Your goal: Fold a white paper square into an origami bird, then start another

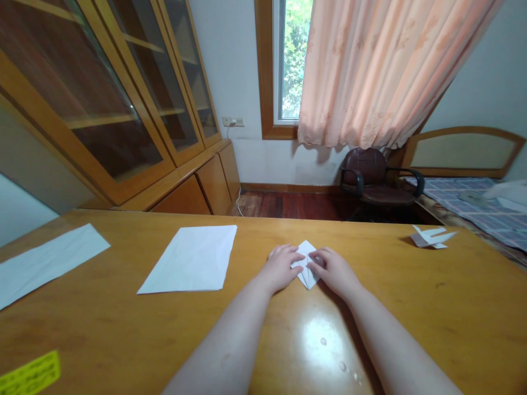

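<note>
A small piece of white paper [306,281], folded into a diamond with a crease down its middle, lies flat on the wooden table. My left hand [282,267] grips its left edge, thumb and forefinger resting on the folded layers. From the other side, my right hand [331,270] pinches the right flap near the centre line. The fingertips of both hands almost meet over the crease. Parts of the paper's side corners are hidden under my fingers.
On the wooden table [411,307], a folded paper figure [431,237] sits at the far right. White sheets [193,260] lie left of my hands, with a long paper strip [53,260] farther left. A yellow label [31,374] shows at the lower left. Beyond the table stands an armchair [368,175].
</note>
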`<action>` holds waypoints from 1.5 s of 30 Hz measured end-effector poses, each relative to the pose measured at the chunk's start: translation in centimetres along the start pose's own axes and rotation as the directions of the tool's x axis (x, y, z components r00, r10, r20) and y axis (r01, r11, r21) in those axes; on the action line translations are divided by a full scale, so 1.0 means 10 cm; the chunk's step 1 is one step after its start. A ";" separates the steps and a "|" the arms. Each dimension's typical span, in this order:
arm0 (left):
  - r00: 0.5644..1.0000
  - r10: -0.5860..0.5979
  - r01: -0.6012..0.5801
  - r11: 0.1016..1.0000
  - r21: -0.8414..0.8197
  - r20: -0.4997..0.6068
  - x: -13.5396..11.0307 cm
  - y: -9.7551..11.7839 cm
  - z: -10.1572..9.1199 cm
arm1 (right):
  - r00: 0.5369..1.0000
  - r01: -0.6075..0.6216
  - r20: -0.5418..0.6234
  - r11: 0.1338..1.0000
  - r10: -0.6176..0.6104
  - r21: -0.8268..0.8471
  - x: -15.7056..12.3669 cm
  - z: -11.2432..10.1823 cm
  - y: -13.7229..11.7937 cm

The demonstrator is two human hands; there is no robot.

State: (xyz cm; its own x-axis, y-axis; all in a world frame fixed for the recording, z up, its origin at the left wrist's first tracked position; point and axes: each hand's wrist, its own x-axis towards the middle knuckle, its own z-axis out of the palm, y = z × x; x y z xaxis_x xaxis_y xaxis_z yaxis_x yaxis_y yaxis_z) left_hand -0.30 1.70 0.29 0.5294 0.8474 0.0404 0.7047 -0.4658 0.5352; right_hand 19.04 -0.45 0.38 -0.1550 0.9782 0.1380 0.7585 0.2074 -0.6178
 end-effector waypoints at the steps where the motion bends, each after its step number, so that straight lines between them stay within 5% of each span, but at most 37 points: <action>1: 1.000 0.000 0.000 1.000 0.003 -0.001 0.00 0.00 0.00 | 1.000 0.009 -0.005 1.000 -0.009 -0.007 0.00 0.00 0.00; 6: 1.000 0.004 -0.004 1.000 0.013 -0.012 0.01 -0.01 0.01 | 1.000 0.020 -0.001 1.000 -0.020 0.010 -0.01 0.02 0.02; 16: 1.000 -0.004 0.004 1.000 0.017 0.004 0.02 0.02 -0.03 | 0.984 -0.143 -0.098 0.988 0.148 0.057 0.02 0.00 0.05; 32: 0.996 -0.014 0.014 1.000 0.008 -0.092 0.02 -0.01 0.02 | 0.992 0.113 -0.022 0.945 -0.125 -0.306 0.01 0.04 0.07; 45: 0.993 -0.084 0.079 0.995 -0.066 -0.079 0.01 0.05 -0.03 | 0.979 0.200 0.087 0.960 -0.186 -0.197 -0.02 0.04 0.04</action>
State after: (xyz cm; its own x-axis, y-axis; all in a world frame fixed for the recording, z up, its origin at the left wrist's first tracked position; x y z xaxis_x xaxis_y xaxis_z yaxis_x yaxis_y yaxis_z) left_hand -0.08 1.61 0.79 0.4293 0.9010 0.0619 0.7114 -0.3796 0.5915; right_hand 19.10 -0.59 -0.19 -0.3477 0.9197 0.1825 0.8219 0.3926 -0.4126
